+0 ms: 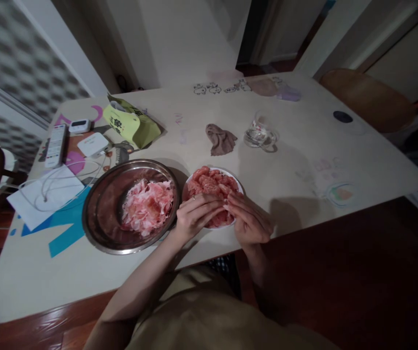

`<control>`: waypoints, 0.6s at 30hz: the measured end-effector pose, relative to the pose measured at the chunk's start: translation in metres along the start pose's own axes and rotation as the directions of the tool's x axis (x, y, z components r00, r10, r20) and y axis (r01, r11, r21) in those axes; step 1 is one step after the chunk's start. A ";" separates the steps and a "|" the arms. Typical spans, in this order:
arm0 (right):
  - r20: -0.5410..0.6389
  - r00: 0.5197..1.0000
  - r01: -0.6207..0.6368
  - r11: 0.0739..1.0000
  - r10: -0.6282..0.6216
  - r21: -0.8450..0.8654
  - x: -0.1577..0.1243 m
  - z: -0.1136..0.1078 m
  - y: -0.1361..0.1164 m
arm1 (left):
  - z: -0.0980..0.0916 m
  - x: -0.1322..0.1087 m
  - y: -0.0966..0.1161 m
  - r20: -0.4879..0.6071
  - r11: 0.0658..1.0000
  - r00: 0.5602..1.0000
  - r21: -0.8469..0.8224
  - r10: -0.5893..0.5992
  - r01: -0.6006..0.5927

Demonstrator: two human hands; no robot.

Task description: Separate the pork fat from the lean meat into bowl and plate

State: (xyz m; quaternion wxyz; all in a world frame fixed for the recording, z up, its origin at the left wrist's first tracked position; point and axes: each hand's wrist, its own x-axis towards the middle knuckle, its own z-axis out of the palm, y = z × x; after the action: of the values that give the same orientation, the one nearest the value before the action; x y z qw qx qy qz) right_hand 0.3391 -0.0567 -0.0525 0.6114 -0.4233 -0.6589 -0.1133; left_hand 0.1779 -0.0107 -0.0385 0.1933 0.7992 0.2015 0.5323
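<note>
- Dim room, wooden floor, pale desk [285,163] with printed or drawn figures on its top; brown chair [367,97] by the far right end.
- Seated or standing, cannot tell; the person's body is close against the near edge, which puts both vessels within short reach.
- White plate [240,186] directly before the person, heaped with reddish meat pieces [209,181]. Its central position presumably lets both hands work over it, with drips caught below.
- Left hand [197,215]: over the plate's near side, fingers together and gently bent, a ring on one finger.
- Right hand [251,221]: over the plate's right near side, fingers close together, angled in until the tips meet or nearly meet the left's. Both half closed; whether anything is pinched between them, cannot tell.
- Steel bowl [102,204] just left of the plate, holding a loose pile of thin, paler pink meat slices [147,206] towards its right side. Side-by-side placing likely keeps any carry between vessels short.
- Crumpled brown cloth [221,140] beyond the plate, probably handy for wiping; glass mug [258,136] to its right, apart from the meat.
- Green bag [132,124] behind the bowl. Remote [55,146], white device [94,145] and cable [45,189] at far left, seemingly out of the way.
</note>
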 end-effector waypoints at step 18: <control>0.027 1.000 0.012 0.998 -0.010 -0.059 0.003 0.003 -0.002 | 0.004 -0.003 0.001 -0.076 0.998 0.996 0.045 -0.034 0.038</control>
State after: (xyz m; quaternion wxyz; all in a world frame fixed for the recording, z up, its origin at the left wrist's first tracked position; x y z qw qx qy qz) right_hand 0.3360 -0.0551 -0.0500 0.5890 -0.4391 -0.6657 -0.1306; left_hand 0.1804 -0.0131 -0.0419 0.1767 0.7789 0.2351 0.5538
